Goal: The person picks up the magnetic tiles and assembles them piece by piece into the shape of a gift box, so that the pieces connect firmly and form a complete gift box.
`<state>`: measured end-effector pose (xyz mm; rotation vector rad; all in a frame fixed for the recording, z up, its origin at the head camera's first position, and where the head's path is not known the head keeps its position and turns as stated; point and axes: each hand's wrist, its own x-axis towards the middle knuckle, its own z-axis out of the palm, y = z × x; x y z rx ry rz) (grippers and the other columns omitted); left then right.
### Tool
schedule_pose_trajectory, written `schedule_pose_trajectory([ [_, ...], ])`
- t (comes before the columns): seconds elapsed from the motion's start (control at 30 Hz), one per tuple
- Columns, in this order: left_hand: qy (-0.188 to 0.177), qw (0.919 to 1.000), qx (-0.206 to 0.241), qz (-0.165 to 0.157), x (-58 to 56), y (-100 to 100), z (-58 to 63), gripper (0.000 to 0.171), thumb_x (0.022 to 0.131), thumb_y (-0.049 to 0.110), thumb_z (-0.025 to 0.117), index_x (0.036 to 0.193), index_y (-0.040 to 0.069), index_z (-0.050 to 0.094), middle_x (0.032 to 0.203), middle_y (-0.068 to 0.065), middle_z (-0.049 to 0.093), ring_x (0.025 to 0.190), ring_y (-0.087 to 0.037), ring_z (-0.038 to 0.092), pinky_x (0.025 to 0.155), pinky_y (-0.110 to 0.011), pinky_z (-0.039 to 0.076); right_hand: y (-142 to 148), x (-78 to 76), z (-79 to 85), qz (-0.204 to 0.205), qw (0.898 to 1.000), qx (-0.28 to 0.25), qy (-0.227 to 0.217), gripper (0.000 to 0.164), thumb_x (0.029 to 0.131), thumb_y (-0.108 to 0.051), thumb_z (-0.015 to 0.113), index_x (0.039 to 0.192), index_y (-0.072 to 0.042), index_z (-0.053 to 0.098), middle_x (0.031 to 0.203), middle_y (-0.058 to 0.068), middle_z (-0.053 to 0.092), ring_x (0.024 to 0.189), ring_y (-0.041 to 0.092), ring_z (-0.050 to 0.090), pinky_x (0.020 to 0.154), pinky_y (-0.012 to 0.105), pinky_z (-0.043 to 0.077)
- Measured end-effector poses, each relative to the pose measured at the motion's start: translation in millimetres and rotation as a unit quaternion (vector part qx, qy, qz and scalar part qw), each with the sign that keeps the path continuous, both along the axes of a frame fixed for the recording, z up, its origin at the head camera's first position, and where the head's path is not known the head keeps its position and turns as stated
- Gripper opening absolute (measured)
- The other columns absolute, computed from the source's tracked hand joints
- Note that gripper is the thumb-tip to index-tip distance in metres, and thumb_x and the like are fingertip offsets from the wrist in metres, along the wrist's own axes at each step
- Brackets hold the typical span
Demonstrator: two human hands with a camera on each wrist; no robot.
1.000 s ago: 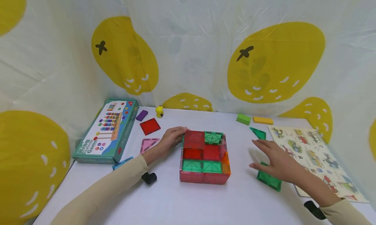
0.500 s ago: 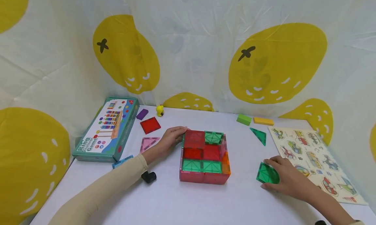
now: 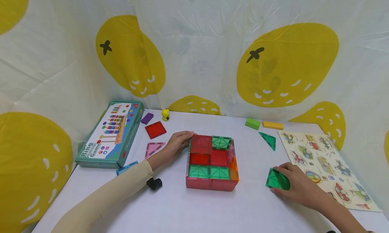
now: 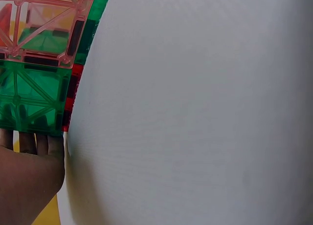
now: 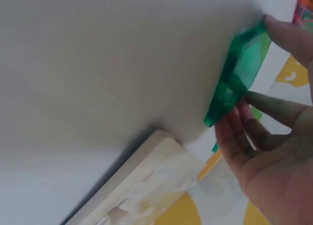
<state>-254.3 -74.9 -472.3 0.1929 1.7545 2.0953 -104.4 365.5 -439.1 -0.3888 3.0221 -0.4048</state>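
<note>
A low box built of translucent magnetic tiles point(image 3: 198, 183), red, pink, green and orange, stands mid-table. Red and green squares show on its top. My left hand point(image 3: 174, 144) touches its far left corner; in the left wrist view, several fingers point(image 4: 29, 142) reach up to a green side tile point(image 4: 34, 95) and show dimly through it. My right hand point(image 3: 299, 185) holds a green square tile point(image 3: 276, 179) at the right, thumb point(image 5: 288, 36) on one edge and fingers on the other. In the right wrist view, this tile point(image 5: 239, 71) is tilted close to the table.
A green triangle tile point(image 3: 268, 140), green block point(image 3: 252, 123), yellow block point(image 3: 273, 125) and wooden picture puzzle point(image 3: 326, 169) lie right. Leftward are a game box point(image 3: 110, 135), red tile point(image 3: 155, 130), pink tile point(image 3: 153, 148), blue tile point(image 3: 127, 167), purple block point(image 3: 147, 118) and yellow figurine point(image 3: 165, 114).
My right hand has moved down from near the green triangle and taken hold of the green square tile. The left hand and the tile box have stayed in place.
</note>
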Motion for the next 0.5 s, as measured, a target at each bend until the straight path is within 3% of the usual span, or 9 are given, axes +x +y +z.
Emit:
schedule_pose_trajectory([
  [0.3,0.0,1.0,0.007,-0.004,1.7,-0.3,0.5,0.036,0.109,0.029,0.06,0.131,0.002,0.071,0.123,-0.008,0.072,0.12,-0.025,0.061,0.111,-0.046,0.045,-7.8,-6.7,6.5,0.035,0.998,-0.023,0.041,0.076,0.074,-0.055,0.094,0.129,-0.007,0.074,0.122,0.008,0.062,0.097,0.018,0.056,0.075,0.033,0.055],
  [0.5,-0.002,1.0,0.005,-0.001,1.0,0.0,0.5,0.037,0.109,0.029,0.06,0.132,0.002,0.071,0.125,-0.008,0.071,0.121,-0.025,0.06,0.112,-0.046,0.045,-25.4,-19.1,25.7,0.083,0.991,-0.045,0.1,0.071,0.074,-0.045,0.097,0.129,-0.008,0.073,0.123,0.011,0.062,0.102,0.025,0.059,0.078,0.044,0.059],
])
